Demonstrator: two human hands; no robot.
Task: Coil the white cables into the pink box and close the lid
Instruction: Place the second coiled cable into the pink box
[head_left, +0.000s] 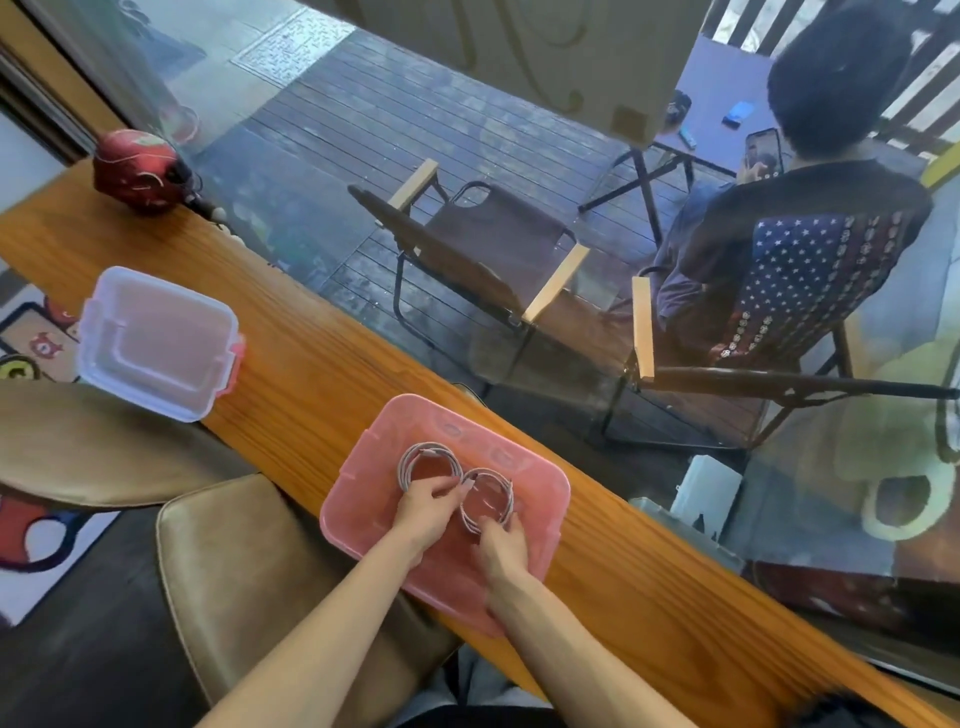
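The pink box sits open on the wooden counter in front of me. Two coiled white cables lie inside it: one coil at the left, a second coil at the right. My left hand reaches into the box between the coils and pinches a cable end with its fingertips. At the near edge of the right coil, my right hand holds that coil with curled fingers. The clear lid with pink clips lies on the counter far to the left, apart from the box.
A red round ornament stands at the counter's far left end. A glass pane runs along the counter's far edge; beyond it are folding chairs and a seated person. A tan padded chair is below my left arm.
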